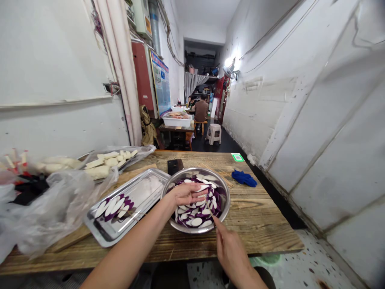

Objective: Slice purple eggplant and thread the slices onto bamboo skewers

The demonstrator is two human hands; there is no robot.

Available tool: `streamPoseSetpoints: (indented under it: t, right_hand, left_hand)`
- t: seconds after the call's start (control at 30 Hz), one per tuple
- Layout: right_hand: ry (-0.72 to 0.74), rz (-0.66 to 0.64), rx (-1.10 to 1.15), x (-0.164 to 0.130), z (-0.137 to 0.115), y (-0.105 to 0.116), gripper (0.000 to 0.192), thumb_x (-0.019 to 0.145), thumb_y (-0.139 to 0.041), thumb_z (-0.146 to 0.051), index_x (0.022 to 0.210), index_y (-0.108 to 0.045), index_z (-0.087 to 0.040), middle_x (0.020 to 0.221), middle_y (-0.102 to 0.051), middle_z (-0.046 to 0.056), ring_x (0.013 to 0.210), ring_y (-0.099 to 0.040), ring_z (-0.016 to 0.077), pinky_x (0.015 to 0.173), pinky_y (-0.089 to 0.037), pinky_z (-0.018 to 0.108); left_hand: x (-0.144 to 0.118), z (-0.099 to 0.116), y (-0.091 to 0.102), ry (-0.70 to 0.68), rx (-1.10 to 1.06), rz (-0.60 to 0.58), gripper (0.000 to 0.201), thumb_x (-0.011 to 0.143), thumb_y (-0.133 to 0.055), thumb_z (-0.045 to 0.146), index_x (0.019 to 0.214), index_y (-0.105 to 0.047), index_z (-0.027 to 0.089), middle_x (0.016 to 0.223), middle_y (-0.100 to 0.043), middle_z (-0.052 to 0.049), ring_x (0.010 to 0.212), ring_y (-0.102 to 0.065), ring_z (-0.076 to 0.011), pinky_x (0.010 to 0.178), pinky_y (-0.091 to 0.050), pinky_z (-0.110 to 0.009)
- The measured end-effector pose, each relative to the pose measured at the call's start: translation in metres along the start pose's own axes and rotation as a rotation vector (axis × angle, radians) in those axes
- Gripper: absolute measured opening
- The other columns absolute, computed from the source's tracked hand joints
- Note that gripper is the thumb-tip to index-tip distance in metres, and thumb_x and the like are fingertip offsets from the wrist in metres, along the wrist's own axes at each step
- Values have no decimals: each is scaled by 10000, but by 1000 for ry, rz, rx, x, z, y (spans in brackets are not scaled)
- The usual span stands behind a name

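Note:
Over a steel bowl (227, 209), my left hand (187, 194) pinches a white oval eggplant slice (202, 188) between thumb and fingers. My right hand (231, 245), just in front of the bowl's rim, is closed on a thin bamboo skewer (209, 207). The skewer slants up towards the slice; whether its tip has gone in is too small to tell. Many loose eggplant slices (197, 221), white with purple skin, fill the bowl. To the left, a metal tray (144, 185) carries skewered eggplant slices (112, 206).
Loose bamboo skewers (221, 172) lie behind the bowl, near a dark phone-like slab (175, 166). A blue cloth (244, 178) and a QR card (237, 157) rest on the wooden table (258, 224). Plastic bags (60, 208) and pale cut pieces (111, 160) crowd the left side. People (201, 109) sit farther back.

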State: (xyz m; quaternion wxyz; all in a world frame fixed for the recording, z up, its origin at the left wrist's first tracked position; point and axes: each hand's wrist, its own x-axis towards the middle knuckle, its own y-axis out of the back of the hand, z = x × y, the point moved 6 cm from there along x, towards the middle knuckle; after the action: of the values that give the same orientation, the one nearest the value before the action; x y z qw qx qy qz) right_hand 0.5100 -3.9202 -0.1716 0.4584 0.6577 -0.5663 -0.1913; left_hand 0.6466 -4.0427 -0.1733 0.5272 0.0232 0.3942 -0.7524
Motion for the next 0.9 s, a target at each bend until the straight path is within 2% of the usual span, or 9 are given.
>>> streamPoseSetpoints:
  t: [0.23,0.43,0.57,0.73,0.9]
  right_hand:
    - [32,58,38,2,-2,0,447,847,-238,-161,1211,-456,-19,704,-677,149,590,-640,215,563,-475,272]
    - [39,72,69,-1,0,-5,469,852,-208,-166,1241,-405,6,709,-671,158,610,-638,228,590,-484,307]
    - [40,90,58,-2,0,-4,470,862,-205,-188,1252,-398,-9,673,-663,143,615,-636,215,610,-485,290]
    - [19,123,52,-2,4,-2,474,868,-192,-191,1260,-380,-2,625,-655,129,595,-630,204,629,-483,285]
    - [20,191,29,5,6,7,451,862,-221,-183,1239,-410,-24,650,-664,122,542,-618,188,573,-477,267]
  left_hand:
    - [0,1,-1,-8,-20,-15,187,684,-602,27,846,-559,111,909,-646,-87,1012,-542,-234,899,-387,-470]
    - [-4,2,-8,4,-69,-31,114,687,-595,19,748,-559,108,818,-653,-62,989,-556,-228,908,-366,-492]
    - [-7,1,-15,16,-76,-75,131,694,-588,19,781,-562,113,867,-648,-66,1010,-541,-235,898,-321,-571]
    - [-12,6,-28,-8,-107,-109,109,705,-584,40,769,-566,127,903,-639,-56,1043,-518,-226,911,-291,-582]
    - [-15,-15,-49,71,27,-201,180,695,-592,48,850,-576,138,925,-625,-67,1061,-492,-237,887,-275,-612]
